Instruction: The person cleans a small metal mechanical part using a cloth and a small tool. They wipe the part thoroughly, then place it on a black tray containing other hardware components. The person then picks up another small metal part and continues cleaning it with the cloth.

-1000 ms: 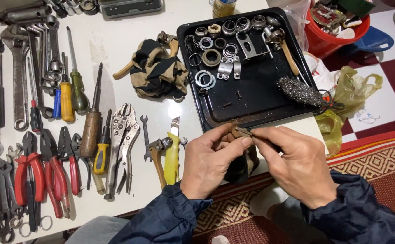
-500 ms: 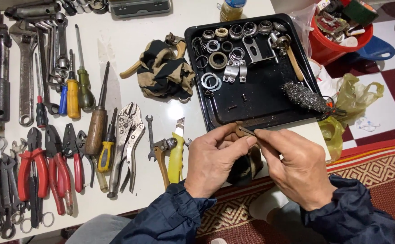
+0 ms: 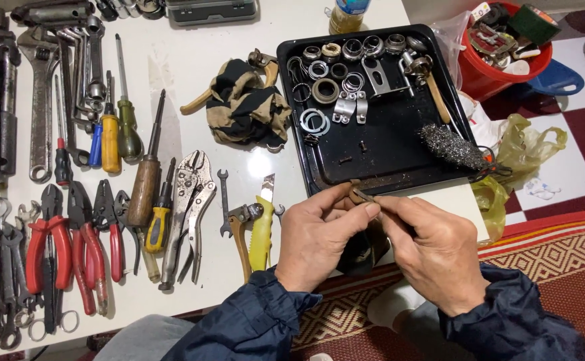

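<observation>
My left hand (image 3: 319,237) pinches a small brown round part (image 3: 356,195) between thumb and fingers, just below the near edge of the black tray (image 3: 399,170). My right hand (image 3: 433,254) grips a thin dark metal tool (image 3: 364,196) whose tip rests against that part. A dark cloth (image 3: 362,251) lies under both hands at the table's front edge. Both sleeves are dark blue.
The tray holds several metal rings, clamps, a wooden-handled tool and a steel wool wad (image 3: 451,146). A striped rag (image 3: 245,107) lies beside it. A yellow knife (image 3: 260,224), locking pliers (image 3: 188,200), screwdrivers, red pliers (image 3: 48,247) and wrenches fill the left. A red bucket (image 3: 500,47) stands on the floor at the right.
Both hands have stayed together on the small part with only slight shifts. The view has drifted a little, so the table's things sit slightly more to the right.
</observation>
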